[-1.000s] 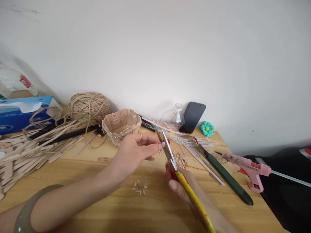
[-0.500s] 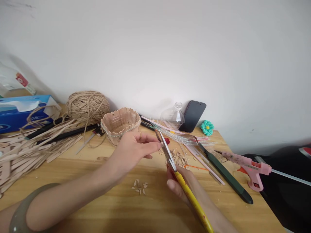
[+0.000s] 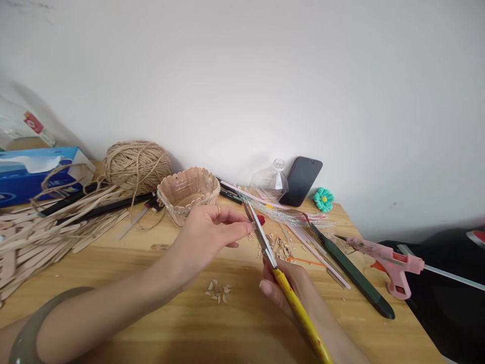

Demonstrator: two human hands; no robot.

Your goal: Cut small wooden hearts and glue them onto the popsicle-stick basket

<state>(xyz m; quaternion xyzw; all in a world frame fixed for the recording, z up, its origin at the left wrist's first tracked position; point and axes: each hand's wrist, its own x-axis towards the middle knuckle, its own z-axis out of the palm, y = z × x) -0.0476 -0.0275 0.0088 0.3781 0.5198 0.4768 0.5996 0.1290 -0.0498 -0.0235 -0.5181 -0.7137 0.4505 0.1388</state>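
My right hand (image 3: 290,285) is wrapped around the yellow handle of a pair of scissors (image 3: 299,308). The metal blades point up and away, and look nearly closed. Beside the blades, my left hand (image 3: 212,230) pinches with thumb and forefinger; whatever small piece is between them is too small to make out. Small pale wood chips (image 3: 217,290) lie in a little pile on the table below my left wrist. More wood scraps (image 3: 279,247) are scattered behind the scissors, near a small red object (image 3: 261,220).
Behind my left hand stands a wooden-stick basket (image 3: 189,189), beside a twine ball (image 3: 137,166). Wooden sticks (image 3: 22,242) and a tissue box (image 3: 38,177) are at left. A green-handled tool (image 3: 352,273), pink glue gun (image 3: 394,263), phone (image 3: 302,181) and green flower (image 3: 323,199) occupy the right.
Both hands stay almost in place. The scissor blades look slightly closer together, and my right fingers have shifted a little on the handle.
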